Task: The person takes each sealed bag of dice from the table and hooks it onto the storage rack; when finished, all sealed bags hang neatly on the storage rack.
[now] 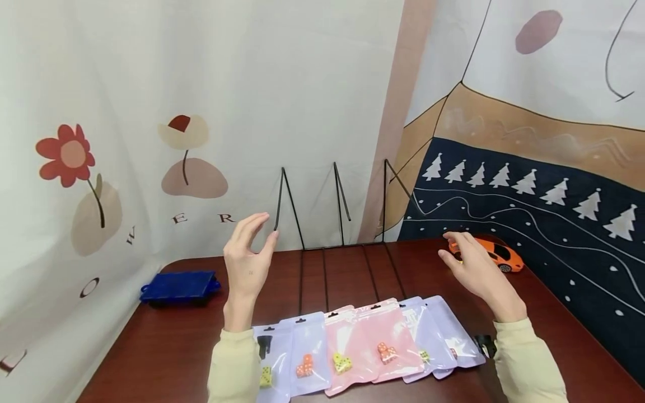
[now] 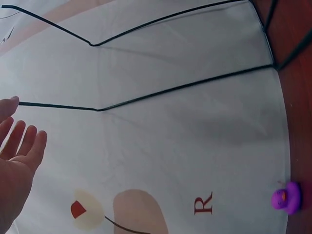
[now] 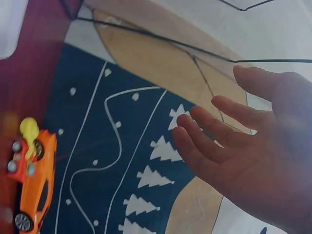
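Observation:
A black wire rack (image 1: 322,247) stands at the back of the table, its bent prongs pointing upward and toward me. My left hand (image 1: 248,263) is raised beside the leftmost prong, thumb and fingers spread apart and holding nothing; in the left wrist view its thumb overlaps the end of that prong. To the right, my right hand (image 1: 476,266) hovers with relaxed, parted fingers, and it too holds nothing. Between my forearms lies a row of zip bags, a pink bag (image 1: 398,324) in the middle and a lilac bag (image 1: 309,336) to its left, with small dice showing inside.
A blue toy flatbed (image 1: 180,284) sits at the left table edge. An orange toy car (image 1: 510,258) stands at the back right, with a small yellow and red toy (image 3: 29,129) against it. A purple rubber duck (image 2: 292,197) is near the back edge. Printed curtain surrounds the table.

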`<state>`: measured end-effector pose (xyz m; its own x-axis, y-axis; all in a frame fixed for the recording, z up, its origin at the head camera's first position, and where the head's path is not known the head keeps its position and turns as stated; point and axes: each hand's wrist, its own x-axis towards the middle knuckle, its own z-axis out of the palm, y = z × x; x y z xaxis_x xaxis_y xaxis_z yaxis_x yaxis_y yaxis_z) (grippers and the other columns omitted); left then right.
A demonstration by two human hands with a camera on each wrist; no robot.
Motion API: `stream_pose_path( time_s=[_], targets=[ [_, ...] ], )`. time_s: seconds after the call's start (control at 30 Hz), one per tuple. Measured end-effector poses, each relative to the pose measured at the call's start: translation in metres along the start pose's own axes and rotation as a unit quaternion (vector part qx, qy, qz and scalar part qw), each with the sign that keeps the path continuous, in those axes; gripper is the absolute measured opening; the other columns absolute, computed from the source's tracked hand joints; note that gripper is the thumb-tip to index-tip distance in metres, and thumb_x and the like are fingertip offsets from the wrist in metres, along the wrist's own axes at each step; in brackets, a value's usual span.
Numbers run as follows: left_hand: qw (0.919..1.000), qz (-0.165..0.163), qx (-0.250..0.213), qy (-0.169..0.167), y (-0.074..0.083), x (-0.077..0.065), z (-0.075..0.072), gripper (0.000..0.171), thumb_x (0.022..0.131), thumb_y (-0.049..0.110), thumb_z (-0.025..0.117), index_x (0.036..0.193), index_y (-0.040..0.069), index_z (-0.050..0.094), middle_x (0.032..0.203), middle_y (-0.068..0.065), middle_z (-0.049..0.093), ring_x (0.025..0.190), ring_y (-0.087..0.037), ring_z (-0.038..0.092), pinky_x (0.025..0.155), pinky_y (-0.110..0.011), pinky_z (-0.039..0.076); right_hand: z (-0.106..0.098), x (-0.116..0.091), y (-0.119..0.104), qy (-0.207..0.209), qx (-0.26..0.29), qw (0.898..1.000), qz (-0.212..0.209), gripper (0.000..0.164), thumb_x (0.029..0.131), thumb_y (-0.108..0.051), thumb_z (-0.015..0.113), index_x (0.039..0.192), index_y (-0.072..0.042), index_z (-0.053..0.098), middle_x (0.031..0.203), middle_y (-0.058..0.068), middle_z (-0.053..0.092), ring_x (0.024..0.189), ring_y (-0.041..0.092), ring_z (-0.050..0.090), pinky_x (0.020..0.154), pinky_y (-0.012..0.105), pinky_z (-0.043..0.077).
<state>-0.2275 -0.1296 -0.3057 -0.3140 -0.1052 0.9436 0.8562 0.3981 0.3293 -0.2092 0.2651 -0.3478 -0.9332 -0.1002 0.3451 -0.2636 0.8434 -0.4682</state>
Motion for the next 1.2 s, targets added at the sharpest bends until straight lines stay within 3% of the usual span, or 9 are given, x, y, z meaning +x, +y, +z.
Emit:
stream_pose_path(
  time_s=[0.23, 0.47, 0.77, 0.93, 1.2],
  targets=[
    [0.9990, -0.010, -0.044, 0.001, -0.002, 0.002, 0.008, 0.028, 0.071, -0.029, 0.064, 0.097, -0.019, 0.064, 0.100, -0.033, 0.061, 0.094, -0.040, 0.060, 0.092, -0.034, 0.051, -0.004, -0.012, 0.014, -0.035, -0.010, 0.999, 0.025, 0.048, 0.097, -0.020, 0.056, 0.132, 0.009, 0.042, 0.126, 0.028, 0.047, 0.112, 0.043, 0.047, 0.093, 0.061, 0.043],
    [0.9987, -0.014, -0.047, 0.012, -0.002, 0.002, 0.010, 0.021, 0.074, -0.030, 0.059, 0.093, -0.021, 0.063, 0.097, -0.033, 0.061, 0.091, -0.041, 0.061, 0.090, -0.034, 0.052, -0.001, -0.027, 0.030, -0.059, -0.004, 0.998, -0.005, 0.036, 0.094, -0.014, 0.061, 0.120, 0.008, 0.052, 0.110, 0.023, 0.058, 0.094, 0.035, 0.058, 0.080, 0.052, 0.053],
    [0.9977, -0.012, -0.066, 0.006, 0.002, 0.005, 0.012, 0.022, 0.072, -0.028, 0.064, 0.092, -0.018, 0.065, 0.097, -0.029, 0.063, 0.092, -0.039, 0.062, 0.089, -0.034, 0.052, 0.002, -0.051, 0.048, -0.085, -0.015, 0.996, 0.001, 0.032, 0.091, -0.017, 0.065, 0.114, 0.004, 0.057, 0.102, 0.012, 0.063, 0.086, 0.021, 0.060, 0.071, 0.037, 0.056],
    [0.9967, -0.011, -0.080, 0.012, 0.004, 0.005, 0.013, 0.020, 0.072, -0.026, 0.066, 0.090, -0.017, 0.066, 0.096, -0.026, 0.065, 0.093, -0.037, 0.063, 0.088, -0.034, 0.053, 0.003, -0.060, 0.056, -0.096, -0.012, 0.995, 0.001, 0.028, 0.091, -0.016, 0.066, 0.111, 0.003, 0.059, 0.100, 0.008, 0.063, 0.086, 0.020, 0.060, 0.071, 0.039, 0.055],
    [0.9966, -0.005, -0.081, 0.008, 0.004, 0.003, 0.012, 0.022, 0.069, -0.028, 0.068, 0.087, -0.017, 0.065, 0.092, -0.031, 0.063, 0.091, -0.042, 0.062, 0.086, -0.032, 0.054, 0.002, -0.068, 0.064, -0.191, 0.034, 0.980, 0.032, 0.031, 0.091, -0.021, 0.064, 0.111, 0.002, 0.058, 0.090, 0.001, 0.060, 0.079, 0.014, 0.055, 0.063, 0.028, 0.051]
  ],
)
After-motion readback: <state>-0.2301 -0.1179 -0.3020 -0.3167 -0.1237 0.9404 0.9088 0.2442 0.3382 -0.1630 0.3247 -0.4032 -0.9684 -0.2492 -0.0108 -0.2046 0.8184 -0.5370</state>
